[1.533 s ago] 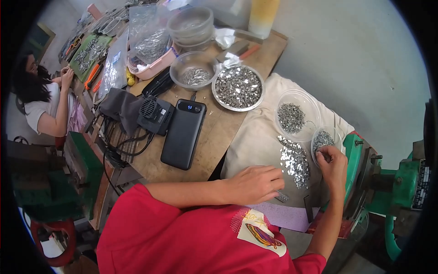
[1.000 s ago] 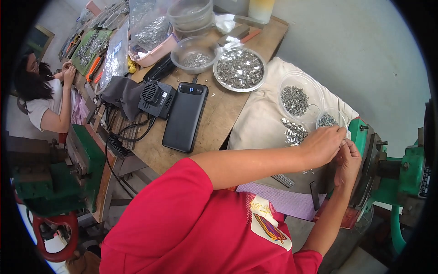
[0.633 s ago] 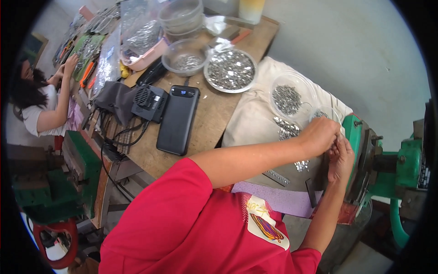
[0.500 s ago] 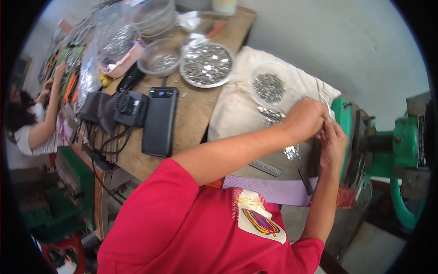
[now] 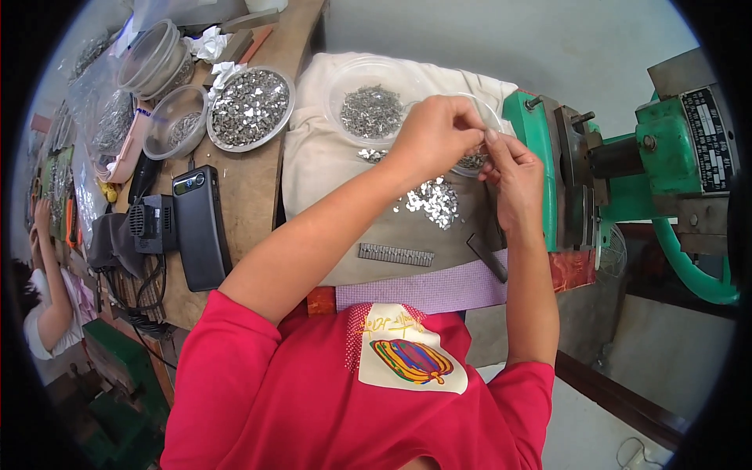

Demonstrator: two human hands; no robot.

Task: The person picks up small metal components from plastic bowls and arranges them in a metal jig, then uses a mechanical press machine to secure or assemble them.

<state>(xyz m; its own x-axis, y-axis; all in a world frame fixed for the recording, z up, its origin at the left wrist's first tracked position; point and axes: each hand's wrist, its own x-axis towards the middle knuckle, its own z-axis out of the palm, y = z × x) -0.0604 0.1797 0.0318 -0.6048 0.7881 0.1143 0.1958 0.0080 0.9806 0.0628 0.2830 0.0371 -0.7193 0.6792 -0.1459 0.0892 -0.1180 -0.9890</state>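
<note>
My left hand (image 5: 439, 137) and my right hand (image 5: 515, 176) meet over the cloth-covered work surface, thumbs and fingertips pinched close together. Whatever they hold is too small to make out. Partly hidden behind them is a clear round tub (image 5: 492, 112) with small metal pieces in it. Farther left stands a larger clear tub (image 5: 333, 92) of small grey metal parts. Below my hands lies a loose heap of shiny flat metal bits (image 5: 433, 204). Nearer me are a notched metal strip (image 5: 395, 254) and a dark bar (image 5: 487, 258).
To the right stands a green machine (image 5: 540, 168) with a vise-like block. On the wooden bench (image 5: 258, 172) at left are a bowl of metal pieces (image 5: 249, 108), stacked clear tubs (image 5: 149, 59), a black power bank (image 5: 201, 235) and cables. Another person (image 5: 55, 305) works at far left.
The view has swung to the right, so the bench and tubs sit farther left in the picture. My hands stay together at the fingertips.
</note>
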